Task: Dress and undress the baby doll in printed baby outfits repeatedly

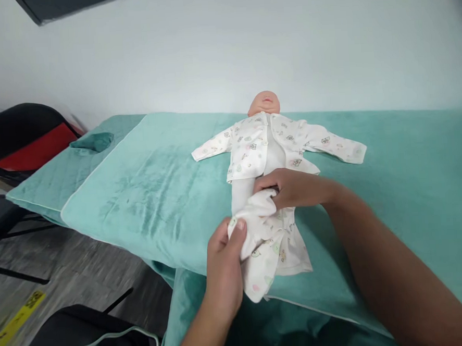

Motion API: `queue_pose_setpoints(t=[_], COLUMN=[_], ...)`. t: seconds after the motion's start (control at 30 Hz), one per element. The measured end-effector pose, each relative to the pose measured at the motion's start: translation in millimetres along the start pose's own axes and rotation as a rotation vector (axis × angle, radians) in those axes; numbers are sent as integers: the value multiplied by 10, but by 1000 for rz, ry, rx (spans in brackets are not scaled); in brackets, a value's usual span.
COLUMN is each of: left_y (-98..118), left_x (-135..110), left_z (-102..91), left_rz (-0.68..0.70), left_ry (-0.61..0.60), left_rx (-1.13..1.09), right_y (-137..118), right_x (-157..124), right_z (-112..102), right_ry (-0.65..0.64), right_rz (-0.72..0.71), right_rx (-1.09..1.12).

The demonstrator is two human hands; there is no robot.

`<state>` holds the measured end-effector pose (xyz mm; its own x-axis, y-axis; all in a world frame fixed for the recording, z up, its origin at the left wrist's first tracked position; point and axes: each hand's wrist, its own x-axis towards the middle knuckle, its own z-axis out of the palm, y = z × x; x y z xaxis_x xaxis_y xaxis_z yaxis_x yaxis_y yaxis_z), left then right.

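Observation:
A baby doll [265,103] lies on its back on the teal-covered bed, its head toward the wall. It wears a white printed jacket [248,147] that hangs unfastened over a white body, both sleeves spread wide. Lower down are white printed baby pants [264,244], bunched on one side, with one leg lying flat on the bed. My left hand [228,262] pinches the gathered cloth of the pants between thumb and fingers. At the doll's lower body, my right hand [294,188] is closed on the upper cloth of the pants; its fingertips are partly hidden in the folds.
The teal bed [412,193] runs along a white wall, with a face hole [92,143] at its left end. Black chairs [28,133] stand at the left. In front is a dark seat [80,333] with a pale cable and some cloth on it.

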<state>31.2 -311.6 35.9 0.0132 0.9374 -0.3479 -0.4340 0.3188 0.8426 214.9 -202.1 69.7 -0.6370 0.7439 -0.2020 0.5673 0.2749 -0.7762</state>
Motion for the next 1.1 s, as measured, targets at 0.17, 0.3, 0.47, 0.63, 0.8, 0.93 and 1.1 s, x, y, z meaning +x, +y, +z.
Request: queue_pose_setpoints(t=[0.17, 0.3, 0.47, 0.63, 0.8, 0.93, 1.1], left_y=[-54, -163, -359, -385, -318, -267, -188], left_x=[-426, -513, -363, -301, -353, -297, -47], left_z=[-6, -108, -403, -505, -500, -469, -429], left_rz=[-88, -131, -58, 26, -21, -11, 115], left_ry=[190, 287, 350, 227, 114, 112, 125], left_rx=[-35, -67, 90, 482, 558, 499, 387], right_y=[-89, -95, -62, -58, -56, -66, -55], right_x=[-2, 53, 122, 118, 102, 96, 70], right_z=[52, 120, 219, 294, 294, 260, 223], right_ry=[-52, -20, 49, 104, 92, 68, 72], right_rz=[40, 56, 67, 99, 103, 89, 97], right_rx=[-118, -206, -391, -504, -519, -431, -321])
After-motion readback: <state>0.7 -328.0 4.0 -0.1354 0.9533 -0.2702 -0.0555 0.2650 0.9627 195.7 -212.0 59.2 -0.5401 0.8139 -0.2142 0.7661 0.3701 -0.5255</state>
